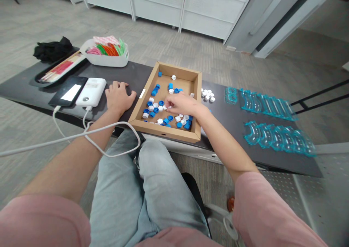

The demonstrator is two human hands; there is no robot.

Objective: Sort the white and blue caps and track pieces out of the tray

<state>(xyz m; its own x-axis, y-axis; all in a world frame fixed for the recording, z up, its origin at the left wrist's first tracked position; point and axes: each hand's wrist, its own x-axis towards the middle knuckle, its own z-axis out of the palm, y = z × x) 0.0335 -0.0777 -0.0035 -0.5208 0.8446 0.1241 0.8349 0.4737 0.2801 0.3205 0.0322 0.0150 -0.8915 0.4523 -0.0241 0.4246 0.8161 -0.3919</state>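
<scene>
Flat on the dark tabletop, just left of a cardboard box (178,136), rests my left hand (118,97) with its fingers apart and nothing in it. My right hand (181,104) reaches over the box's right wall, fingers pinched down among small hexagonal pieces. Whatever sits between those fingertips is hidden. Blue hexagonal pieces (156,110) and white hexagonal pieces (160,121) lie loose on the box floor, mostly in its near half. Outside the right wall, a cluster of white pieces (208,95) lies on the table.
Turquoise clear plastic parts (265,103) lie in rows at the right. On the left are a white power bank (91,91), a phone (68,90), a white cable (109,126), a black tray (38,83), a white basket (109,60) of colourful strips, and black cloth (53,50).
</scene>
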